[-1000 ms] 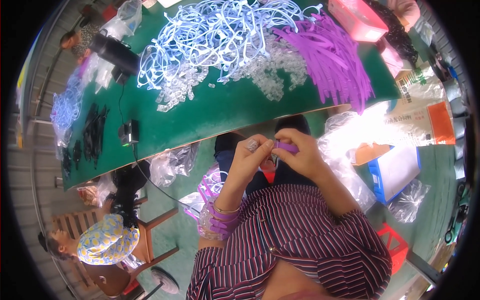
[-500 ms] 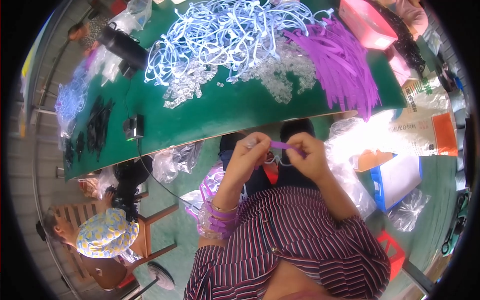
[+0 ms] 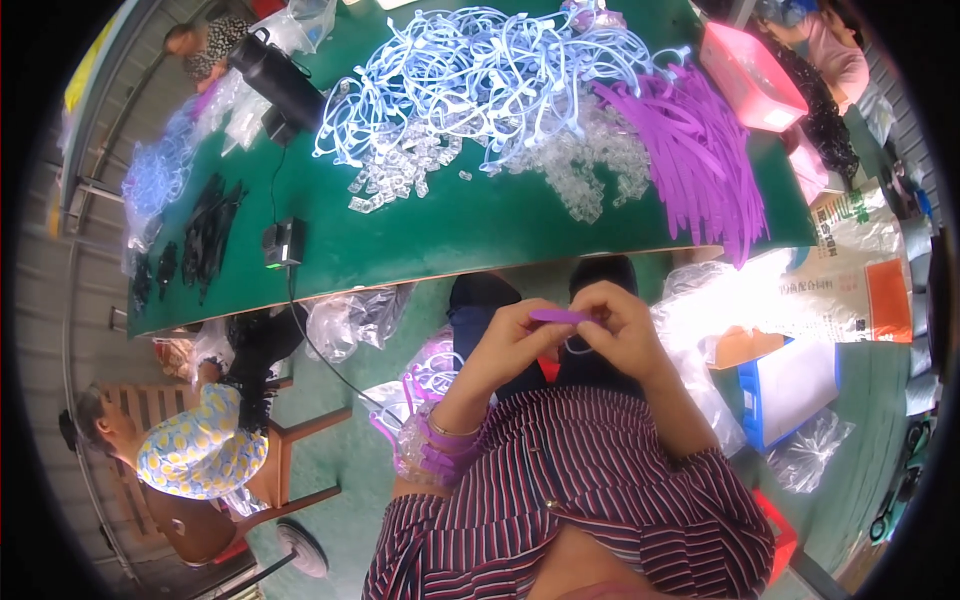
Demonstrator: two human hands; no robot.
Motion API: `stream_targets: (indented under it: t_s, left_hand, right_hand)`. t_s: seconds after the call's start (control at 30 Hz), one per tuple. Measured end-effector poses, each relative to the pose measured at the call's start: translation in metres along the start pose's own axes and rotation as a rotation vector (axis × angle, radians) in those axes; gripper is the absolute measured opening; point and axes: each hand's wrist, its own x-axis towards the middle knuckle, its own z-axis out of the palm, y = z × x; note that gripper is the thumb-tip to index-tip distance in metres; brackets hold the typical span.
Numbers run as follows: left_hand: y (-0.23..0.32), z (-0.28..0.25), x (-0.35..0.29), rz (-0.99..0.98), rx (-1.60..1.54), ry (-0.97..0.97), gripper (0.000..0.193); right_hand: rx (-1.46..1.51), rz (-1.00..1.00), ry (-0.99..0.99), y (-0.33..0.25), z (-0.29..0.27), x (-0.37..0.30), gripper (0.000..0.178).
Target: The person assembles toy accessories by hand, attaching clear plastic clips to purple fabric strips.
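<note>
In front of my body, just off the table's near edge, my left hand (image 3: 512, 342) and my right hand (image 3: 622, 328) meet in closed pinches on a purple strap (image 3: 556, 316). It runs from the left fingers to the right ones. Below the strap, a pale thin loop (image 3: 578, 347) shows beside the right fingers; the rest of it is hidden. Purple straps and clear pieces (image 3: 432, 455) hang round my left forearm, below a bangle.
The green table (image 3: 400, 235) bears a pile of light blue looped pieces (image 3: 480, 75), small clear plastic parts (image 3: 405, 165), purple straps (image 3: 700, 160) and a pink basket (image 3: 755, 85). A cable (image 3: 305, 340) drops off its edge. At left a person (image 3: 200, 450) sits.
Both hands have drawn closer together, and the right fingers now meet the left ones at the strap. The pale loop is more covered. The whole view has shifted slightly.
</note>
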Motion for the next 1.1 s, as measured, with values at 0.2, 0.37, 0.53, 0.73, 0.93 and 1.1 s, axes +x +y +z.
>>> stream_targets:
  t_s: [0.2, 0.37, 0.53, 0.73, 0.93, 1.1]
  left_hand:
    - [0.012, 0.012, -0.005, -0.026, -0.388, 0.198, 0.023]
    - [0.008, 0.012, -0.004, 0.051, -0.502, 0.204, 0.028]
    - [0.007, 0.011, -0.005, 0.057, -0.728, 0.182, 0.027]
    - [0.005, 0.009, -0.004, 0.063, -0.805, 0.185, 0.029]
    - [-0.001, 0.005, -0.006, 0.062, -0.880, 0.138, 0.027]
    - [-0.004, 0.008, -0.005, 0.054, -0.909, 0.112, 0.026]
  right_hand:
    - [0.404, 0.239, 0.105, -0.005, 0.011, -0.001, 0.021]
    - [0.304, 0.187, 0.048, 0.001, 0.016, -0.004, 0.022]
    - [0.184, 0.144, 0.042, 0.009, 0.018, -0.005, 0.023]
    - [0.031, 0.145, -0.018, 0.005, 0.015, -0.003, 0.023]
    - [-0.005, 0.137, -0.009, 0.008, 0.017, -0.001, 0.021]
    - [0.109, 0.149, 0.048, 0.019, 0.023, -0.005, 0.022]
